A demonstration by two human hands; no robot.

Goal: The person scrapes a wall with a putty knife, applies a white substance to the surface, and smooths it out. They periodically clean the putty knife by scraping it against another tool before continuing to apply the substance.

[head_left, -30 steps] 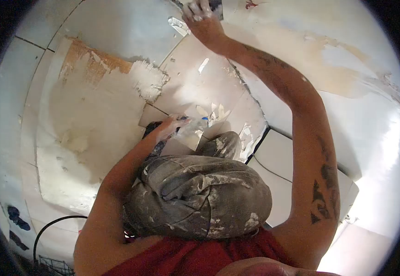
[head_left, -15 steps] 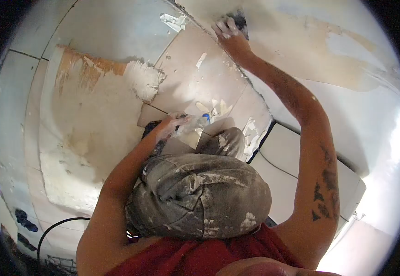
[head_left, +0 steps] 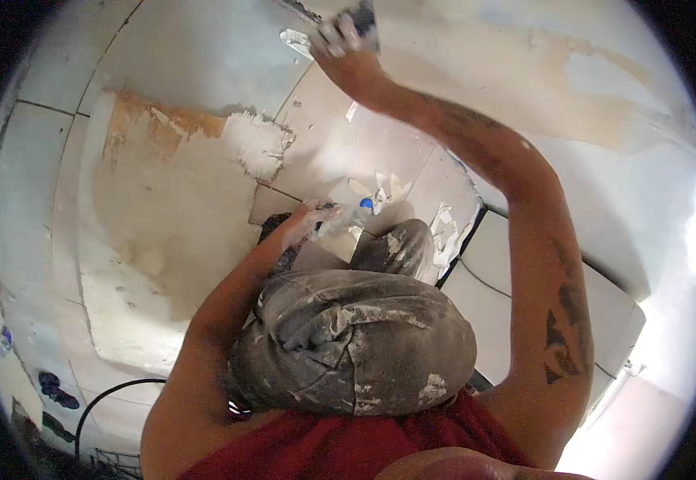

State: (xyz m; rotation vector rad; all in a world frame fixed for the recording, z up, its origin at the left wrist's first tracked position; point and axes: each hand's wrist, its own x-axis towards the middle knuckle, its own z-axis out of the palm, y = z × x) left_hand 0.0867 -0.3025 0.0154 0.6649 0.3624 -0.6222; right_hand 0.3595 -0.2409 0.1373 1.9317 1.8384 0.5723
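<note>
My right hand (head_left: 341, 38), whitened with plaster, is closed round a dark, flat-bladed scraper (head_left: 365, 22) at the wall (head_left: 476, 72). The tool's exact kind is blurred. Cream filler is smeared across that wall. My left hand (head_left: 312, 218), also coated white, is down beside my knee, closed on a pale, filler-smeared flat plate (head_left: 346, 228) whose kind I cannot make out. Just beyond it shows a small blue thing (head_left: 366, 203), among cream flakes (head_left: 392, 189) on the tiles.
A filler-stained board (head_left: 172, 264) lies on the floor at left, brown at its far end. White scraps (head_left: 296, 42) lie near the wall's foot. Pale panels (head_left: 484, 276) stand at right. A black hose (head_left: 112, 386) and dark shoes (head_left: 58, 390) are at lower left.
My right hand has swept left along the wall with the dark scraper. My left hand stays by the knee with its plate, shifted only slightly as the view moved.
</note>
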